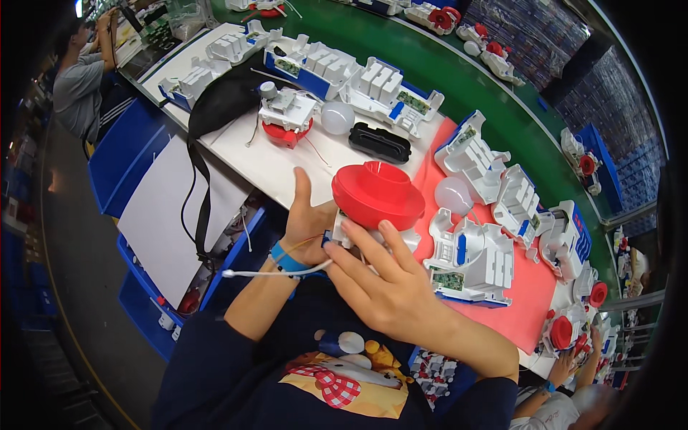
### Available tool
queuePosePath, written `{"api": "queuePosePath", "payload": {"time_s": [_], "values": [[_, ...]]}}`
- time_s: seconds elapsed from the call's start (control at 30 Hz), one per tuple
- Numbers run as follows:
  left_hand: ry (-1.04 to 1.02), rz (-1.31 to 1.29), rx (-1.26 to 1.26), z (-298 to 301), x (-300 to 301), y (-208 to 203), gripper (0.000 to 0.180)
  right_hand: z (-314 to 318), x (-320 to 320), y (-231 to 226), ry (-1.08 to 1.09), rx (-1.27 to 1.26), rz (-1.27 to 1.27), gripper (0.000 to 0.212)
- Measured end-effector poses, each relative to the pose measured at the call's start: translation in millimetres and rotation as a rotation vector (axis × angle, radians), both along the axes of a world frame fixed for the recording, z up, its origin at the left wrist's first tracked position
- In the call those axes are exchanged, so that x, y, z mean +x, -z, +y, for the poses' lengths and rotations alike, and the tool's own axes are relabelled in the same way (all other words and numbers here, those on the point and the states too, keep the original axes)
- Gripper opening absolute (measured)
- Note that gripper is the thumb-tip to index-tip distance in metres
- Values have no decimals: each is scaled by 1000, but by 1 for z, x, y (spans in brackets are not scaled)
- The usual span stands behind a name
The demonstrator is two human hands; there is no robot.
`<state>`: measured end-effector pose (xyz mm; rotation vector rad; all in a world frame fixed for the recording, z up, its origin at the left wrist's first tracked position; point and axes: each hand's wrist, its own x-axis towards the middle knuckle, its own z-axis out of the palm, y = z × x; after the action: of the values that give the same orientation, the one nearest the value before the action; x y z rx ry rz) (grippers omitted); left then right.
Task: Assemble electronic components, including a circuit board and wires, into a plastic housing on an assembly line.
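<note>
A white plastic toy assembly with a round red dome (378, 192) on top is held between both hands just above the table's near edge. My left hand (307, 226) grips its left side from below, thumb pointing up; a blue band and a thin white cable run past that wrist. My right hand (380, 283) lies over the assembly's near side, fingers spread against the white base. Thin wires hang between the palms.
On the white table (269, 161) sit a similar red-and-white unit (285, 115), a white ball (337, 117), a black oval part (380, 142) and a black strap bag (218, 100). White-and-blue housings (469, 261) crowd a red mat. A green conveyor (459, 86) runs behind. Other people work far left and lower right.
</note>
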<state>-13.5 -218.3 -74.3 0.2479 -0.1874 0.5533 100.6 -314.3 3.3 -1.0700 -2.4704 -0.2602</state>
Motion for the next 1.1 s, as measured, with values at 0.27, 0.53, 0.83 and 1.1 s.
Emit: {"api": "queuePosePath", "payload": {"time_s": [0.27,0.53,0.83,1.1], "values": [[-492,274,333,23,34,-27,46,-10,53,-17,71,-60,211,22],[-957,256,824,24,120,-67,67,-46,52,47,300,-748,1722,13],[-1054,214,789,47,180,-70,34,-60,102,82,-226,-936,1857,40],[-1103,268,766,60,187,-74,35,-63,124,91,-254,-1092,1743,40]]}}
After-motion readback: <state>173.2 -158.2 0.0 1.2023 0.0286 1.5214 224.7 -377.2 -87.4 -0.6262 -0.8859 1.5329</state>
